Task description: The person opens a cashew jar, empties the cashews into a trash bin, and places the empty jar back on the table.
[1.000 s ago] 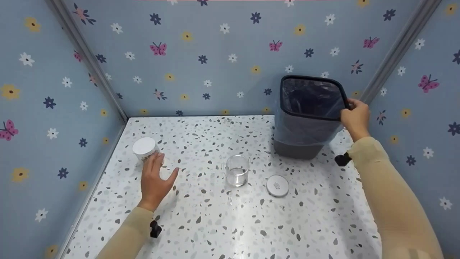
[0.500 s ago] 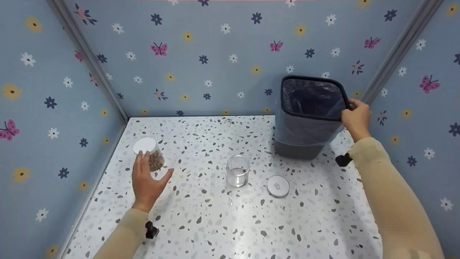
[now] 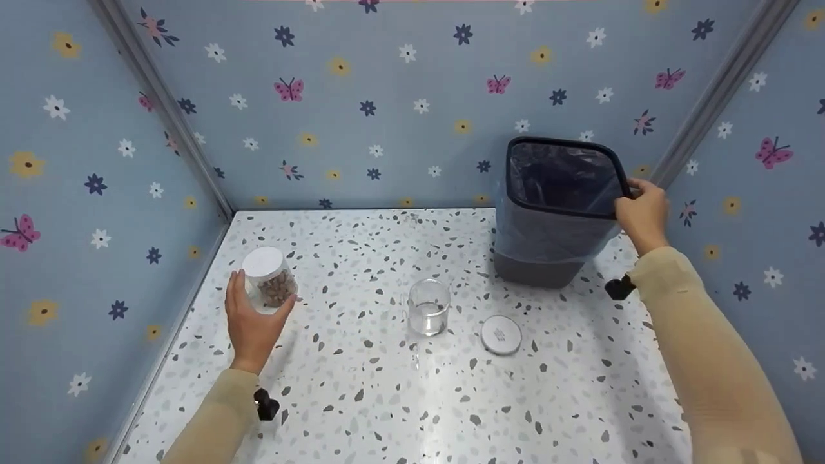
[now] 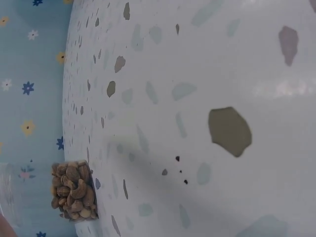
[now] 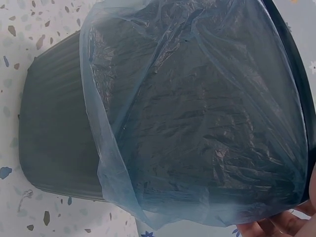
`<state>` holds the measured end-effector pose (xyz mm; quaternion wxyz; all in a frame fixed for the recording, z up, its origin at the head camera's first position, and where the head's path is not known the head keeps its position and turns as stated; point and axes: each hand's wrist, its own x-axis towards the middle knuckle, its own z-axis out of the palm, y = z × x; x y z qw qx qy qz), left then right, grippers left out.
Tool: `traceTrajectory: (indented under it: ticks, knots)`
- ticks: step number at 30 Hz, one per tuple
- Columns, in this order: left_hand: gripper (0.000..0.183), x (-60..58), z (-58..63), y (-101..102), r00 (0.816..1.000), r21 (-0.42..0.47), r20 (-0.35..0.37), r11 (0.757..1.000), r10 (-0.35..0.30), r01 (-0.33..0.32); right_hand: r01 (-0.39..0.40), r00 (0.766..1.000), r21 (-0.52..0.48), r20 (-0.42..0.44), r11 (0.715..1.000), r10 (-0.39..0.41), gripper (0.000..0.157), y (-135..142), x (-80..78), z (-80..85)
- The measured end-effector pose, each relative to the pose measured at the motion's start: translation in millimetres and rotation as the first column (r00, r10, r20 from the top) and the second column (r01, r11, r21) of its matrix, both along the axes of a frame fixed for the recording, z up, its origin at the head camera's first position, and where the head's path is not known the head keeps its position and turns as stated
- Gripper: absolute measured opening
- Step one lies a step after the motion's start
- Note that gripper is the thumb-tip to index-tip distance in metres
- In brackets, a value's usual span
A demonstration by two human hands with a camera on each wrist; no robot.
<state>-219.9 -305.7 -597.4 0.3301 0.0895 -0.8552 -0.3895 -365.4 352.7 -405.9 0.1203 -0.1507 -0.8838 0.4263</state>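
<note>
A clear jar (image 3: pixel 277 288) of brown nuts with a white lid (image 3: pixel 263 261) stands at the left of the table in the head view. My left hand (image 3: pixel 253 325) spreads at its near side, fingers along the left and thumb by the right. In the left wrist view the nuts (image 4: pixel 74 191) show at the lower left, with only a sliver of the hand. My right hand (image 3: pixel 644 212) grips the black rim of a grey trash bin (image 3: pixel 541 270) at its right side. A bluish bag (image 5: pixel 197 123) lines the bin and hangs over its outside.
A glass mug (image 3: pixel 428 308) with some clear liquid stands mid-table. To its right lies a round white lid (image 3: pixel 501 335). Floral walls (image 3: pixel 387 96) enclose the speckled table (image 3: pixel 361 399) at the back and both sides.
My left hand has moved left from in front of the jar to around its near side, uncovering the nuts. My right hand keeps its hold on the bin's rim.
</note>
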Motion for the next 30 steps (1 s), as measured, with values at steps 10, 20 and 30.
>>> traceTrajectory:
  ticks: [10,20,30]
  knots:
    - [0.105,-3.7,3.6,-11.9,1.000,0.073,0.026,0.997,0.007,-0.009,-0.018,0.997,0.029,-0.076,0.999,0.021,0.061,0.7,6.4,4.0]
    - [0.099,-6.3,5.5,-19.7,0.996,0.164,0.062,0.985,-0.065,0.054,-0.005,0.986,0.058,-0.165,0.998,0.015,0.055,-3.6,10.9,9.4]
    - [0.104,-11.7,1.7,-28.1,0.988,0.213,0.118,0.974,-0.099,0.072,-0.029,0.972,0.088,-0.228,0.996,0.049,0.054,-13.6,19.3,15.5]
